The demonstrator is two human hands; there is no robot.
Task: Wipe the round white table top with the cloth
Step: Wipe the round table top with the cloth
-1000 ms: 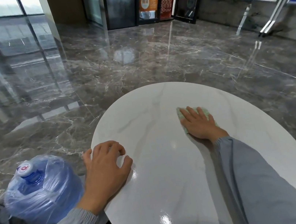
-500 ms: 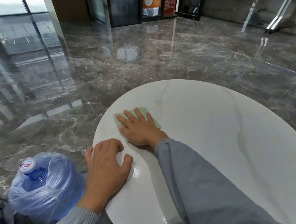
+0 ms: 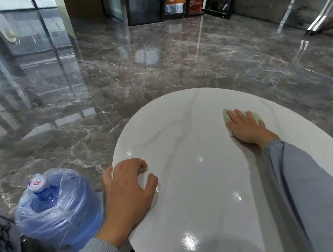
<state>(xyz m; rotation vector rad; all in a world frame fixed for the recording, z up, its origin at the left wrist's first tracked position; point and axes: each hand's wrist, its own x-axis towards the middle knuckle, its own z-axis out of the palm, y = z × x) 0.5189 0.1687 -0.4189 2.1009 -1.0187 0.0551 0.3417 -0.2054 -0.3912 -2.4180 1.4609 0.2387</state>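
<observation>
Head view. The right hand (image 3: 246,128) lies flat, fingers spread, pressing the green cloth (image 3: 256,117) onto the round white table top (image 3: 202,185) toward its far right rim; bare surface stretches left of and nearer than this hand. The left hand (image 3: 128,192), fingers loosely curled and holding nothing, rests on the near left edge. Just outside that edge stands a plastic-wrapped blue water jug (image 3: 59,208) on the marble floor (image 3: 132,77).

Glossy white marble-look table top (image 3: 202,185), soft green cloth (image 3: 255,117) — polished stone floor (image 3: 132,77)
</observation>
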